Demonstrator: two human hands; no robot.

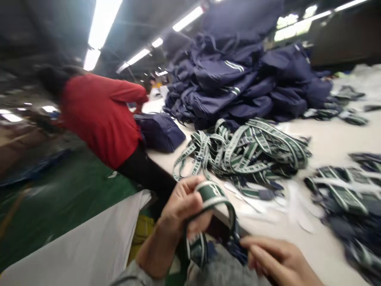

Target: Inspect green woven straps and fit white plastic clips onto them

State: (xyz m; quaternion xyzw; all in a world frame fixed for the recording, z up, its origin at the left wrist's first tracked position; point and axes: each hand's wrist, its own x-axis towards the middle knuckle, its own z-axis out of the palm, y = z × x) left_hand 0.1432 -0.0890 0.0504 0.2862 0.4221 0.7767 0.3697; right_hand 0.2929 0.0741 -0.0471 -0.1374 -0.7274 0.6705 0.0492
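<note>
Left hand (181, 208): closed, fingers curled around a green-and-white strap (212, 196), holding it bent into a loop; grey sleeve (133, 278) at the wrist.

Right hand (276, 258): fingers stretched out and lying close together, tips at a navy fabric piece (235, 248) joined to the strap's lower end; cannot tell if it has hold.

Strap: held low at the table's near edge, its lower length hanging down between both hands, above grey cloth (220, 270); whether that cloth is clothing, cannot tell.

Table (330, 137): pale top, running away from the person, its near edge just beside the left hand.

Strap pile (247, 153): tangled green-and-white straps on the table, ahead of the hands, well apart from them.

Right-side pile (342, 194): more straps mixed with navy pieces, blurred, at the table's right.

Paper scraps (297, 206): white, loose, on the table between the two piles.

Navy heap (235, 83): tall stack of navy fabric goods with green-and-white stripes, behind the strap pile.

Navy bag (159, 131): lying on the table's far side, near the co-worker.

Co-worker (101, 119): red top, dark trousers, bent along the table's left edge.

Below left: white sheet (74, 246) beside the table; green floor (59, 190) past it.
</note>
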